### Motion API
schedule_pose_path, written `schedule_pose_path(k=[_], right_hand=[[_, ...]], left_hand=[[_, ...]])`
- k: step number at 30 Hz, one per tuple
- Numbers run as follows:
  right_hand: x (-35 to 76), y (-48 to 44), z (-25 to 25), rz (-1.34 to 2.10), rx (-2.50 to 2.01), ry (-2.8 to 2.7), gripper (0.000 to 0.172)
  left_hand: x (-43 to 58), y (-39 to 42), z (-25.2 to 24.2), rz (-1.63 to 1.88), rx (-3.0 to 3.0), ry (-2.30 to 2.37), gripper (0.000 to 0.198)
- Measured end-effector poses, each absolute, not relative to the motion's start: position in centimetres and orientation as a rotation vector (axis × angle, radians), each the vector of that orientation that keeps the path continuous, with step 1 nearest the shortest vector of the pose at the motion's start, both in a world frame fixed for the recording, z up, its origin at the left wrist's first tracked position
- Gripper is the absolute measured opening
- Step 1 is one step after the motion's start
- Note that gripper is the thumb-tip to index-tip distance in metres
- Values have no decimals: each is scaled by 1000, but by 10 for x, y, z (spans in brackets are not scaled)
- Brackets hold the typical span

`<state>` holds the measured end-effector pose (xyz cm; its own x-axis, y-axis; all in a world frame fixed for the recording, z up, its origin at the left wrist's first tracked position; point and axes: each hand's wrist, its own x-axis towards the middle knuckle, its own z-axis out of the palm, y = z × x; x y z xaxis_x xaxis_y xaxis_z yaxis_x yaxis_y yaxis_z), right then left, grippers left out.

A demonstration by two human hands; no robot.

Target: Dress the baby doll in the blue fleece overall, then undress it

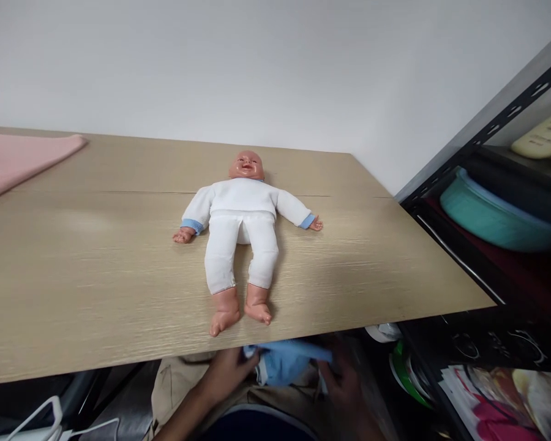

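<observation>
A baby doll [243,220] lies on its back on the wooden table [96,294], in a white long-sleeved top with blue cuffs and white trousers. Its head is toward the wall and its bare feet are close to the front edge. Below that edge, over my lap, my left hand [227,373] grips one end of a small light-blue cloth garment [284,362]. My right hand [342,373], dark and blurred, is closed on the other end. A straight band of the cloth stretches between the hands; its exact shape is unclear.
A folded pink cloth [22,159] lies at the table's far left. To the right stands a black shelf with a teal basin [500,214] and cream bottles [544,135]. Below are a green-rimmed round item [404,373] and papers. A white cable [96,424] is at lower left.
</observation>
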<state>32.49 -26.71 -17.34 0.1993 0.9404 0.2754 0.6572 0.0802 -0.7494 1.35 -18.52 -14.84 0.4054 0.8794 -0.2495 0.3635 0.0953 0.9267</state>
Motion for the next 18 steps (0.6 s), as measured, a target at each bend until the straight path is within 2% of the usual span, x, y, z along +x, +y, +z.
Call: schedule_pose_path(k=[2,4,6,10,12,13,15,17,18], right_hand=[[328,-290,-153,435,-1541,-1577,24],[328,-301,-131,422,-1439,-1602,15],[324,-298,-105,466,-1368,-1642,12],[303,-266,-44,682,-1206,-1894,17],[290,-246,-13,698,-1117,-2095,11],[283,-236,2,692,-1038,-2178,6],[270,-219,30,718,-894,-2255,7],[261,-204,57,783,-888,-2178,13],[258,-197,70,847,-944,-2136,15]], left_hand=[[4,-210,-142,551,1661,1140,28],[-7,-232,-130,545,1759,1095,37],[-16,-243,-112,513,1781,1085,46],[-22,-236,-61,485,1806,1004,72],[-16,-225,-34,488,1837,916,85],[-11,-219,-21,506,1863,879,84],[-1,-210,1,538,1910,866,66],[6,-202,20,598,1932,863,31],[7,-200,27,637,1921,869,20]])
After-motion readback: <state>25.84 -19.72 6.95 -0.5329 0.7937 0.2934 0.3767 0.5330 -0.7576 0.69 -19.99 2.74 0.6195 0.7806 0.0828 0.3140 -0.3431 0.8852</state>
